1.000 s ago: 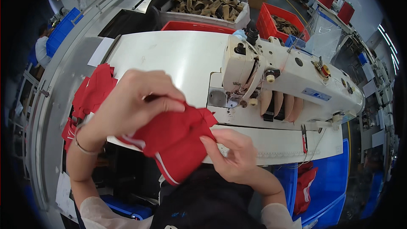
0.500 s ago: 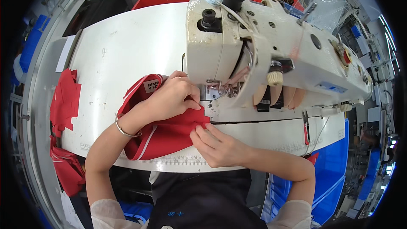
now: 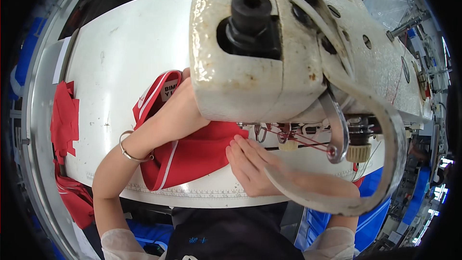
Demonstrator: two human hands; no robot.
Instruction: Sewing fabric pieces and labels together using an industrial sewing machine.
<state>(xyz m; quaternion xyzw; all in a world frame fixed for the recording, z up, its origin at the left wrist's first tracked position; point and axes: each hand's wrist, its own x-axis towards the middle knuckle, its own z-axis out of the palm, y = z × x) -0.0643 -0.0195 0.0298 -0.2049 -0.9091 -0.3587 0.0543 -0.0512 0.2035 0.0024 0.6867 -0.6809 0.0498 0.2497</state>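
A red fabric piece with white stripes (image 3: 197,151) lies folded on the table beside the sewing machine (image 3: 240,86), a white label on its inner side. My left hand (image 3: 180,110), a bangle on its wrist, rests over the fabric's far part; the machine head hides its fingers. At the fabric's right edge, my right hand (image 3: 250,163) has its fingers pressed together on the cloth. A curved pale guard (image 3: 356,206) covers part of my right forearm. Red thread (image 3: 301,137) runs below the machine head, and the needle area is mostly hidden.
More red fabric pieces (image 3: 65,120) lie at the table's left edge, some hanging over it. A ruler strip (image 3: 192,195) follows the near edge of the white table (image 3: 130,33). Blue bins (image 3: 373,212) stand below at the right.
The view has come closer to the machine, whose head looks much larger and now covers my left fingers. My right hand stays at the fabric's right edge.
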